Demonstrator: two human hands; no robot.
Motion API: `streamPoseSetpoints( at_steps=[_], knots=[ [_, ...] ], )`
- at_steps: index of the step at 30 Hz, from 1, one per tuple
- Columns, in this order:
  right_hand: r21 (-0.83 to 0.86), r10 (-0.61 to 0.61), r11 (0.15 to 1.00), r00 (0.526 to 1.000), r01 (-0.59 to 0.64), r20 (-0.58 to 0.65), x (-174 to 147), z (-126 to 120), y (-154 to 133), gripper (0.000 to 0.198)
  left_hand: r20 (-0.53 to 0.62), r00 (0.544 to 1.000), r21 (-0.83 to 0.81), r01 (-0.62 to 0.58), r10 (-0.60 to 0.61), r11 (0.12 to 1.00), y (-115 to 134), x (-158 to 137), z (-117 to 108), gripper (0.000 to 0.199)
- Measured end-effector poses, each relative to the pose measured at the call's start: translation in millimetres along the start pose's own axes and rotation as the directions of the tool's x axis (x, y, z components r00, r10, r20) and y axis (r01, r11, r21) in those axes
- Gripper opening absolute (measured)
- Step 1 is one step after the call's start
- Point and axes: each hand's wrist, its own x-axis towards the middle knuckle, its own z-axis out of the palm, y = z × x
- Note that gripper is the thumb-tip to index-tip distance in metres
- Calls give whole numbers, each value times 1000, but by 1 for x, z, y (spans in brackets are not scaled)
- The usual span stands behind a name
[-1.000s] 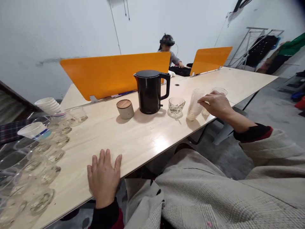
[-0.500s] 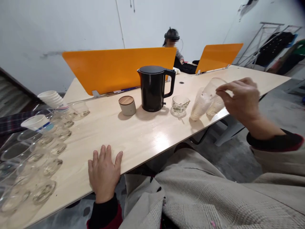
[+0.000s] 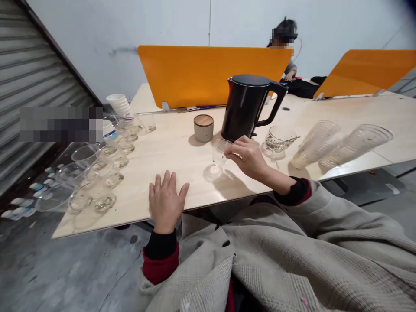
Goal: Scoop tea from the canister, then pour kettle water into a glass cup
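Note:
My right hand (image 3: 247, 158) pinches the rim of a clear plastic cup (image 3: 219, 151) over the middle of the table, in front of the black electric kettle (image 3: 242, 106). Whether the cup's base touches the tabletop I cannot tell. My left hand (image 3: 167, 199) lies flat near the table's front edge, fingers spread, holding nothing. A grey canister with a wooden lid (image 3: 203, 128) stands left of the kettle. To the kettle's right is a glass bowl (image 3: 278, 141) with dark bits and a thin utensil in it. Two leaning stacks of clear cups (image 3: 313, 143) stand farther right.
Rows of clear cups (image 3: 105, 201) with dark bits in their bottoms fill the table's left end, beside a stack of white paper cups (image 3: 119, 105). Orange dividers (image 3: 208, 78) run along the back. Behind them a person (image 3: 286, 32) sits. Paper cups (image 3: 19, 211) lie on the floor at left.
My right hand has carried the clear cup left from the cup stacks to the front of the kettle. My left hand stays flat on the table. The view has turned left.

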Motion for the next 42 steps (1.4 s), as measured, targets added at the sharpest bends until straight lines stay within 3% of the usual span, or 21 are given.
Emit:
streamPoseSetpoints(
  at_steps=[6,12,15,19,21,26,33,38,42],
  knots=[
    [-42,-41,998,991,46,127,10,31,-2,25,12,1000,-27,23,-23,999,2,0,-2,64],
    [-4,-63,998,988,65,144,7,33,-2,22,17,1000,-31,23,-22,999,2,0,-3,64],
    [63,-83,995,992,77,95,6,27,-3,23,18,1000,-18,15,-15,1000,2,-1,-3,65],
    [85,39,996,999,-38,-14,9,13,6,33,8,1000,-27,10,-9,1000,1,-2,-2,65],
    [69,81,994,996,-83,27,11,10,15,41,6,1000,-25,12,-12,1000,1,-2,-1,65],
    [161,60,982,974,-97,220,10,23,25,84,9,1000,-32,22,-22,999,2,-3,-1,65],
    [251,113,951,961,-178,252,10,44,11,71,19,999,-31,27,-27,999,2,-2,-3,63],
    [236,125,954,963,-183,239,9,38,13,79,16,1000,-25,19,-18,1000,2,-3,-2,65],
    [257,172,944,972,-209,158,18,29,20,84,14,1000,-30,22,-21,999,2,-3,-2,63]
  ],
)
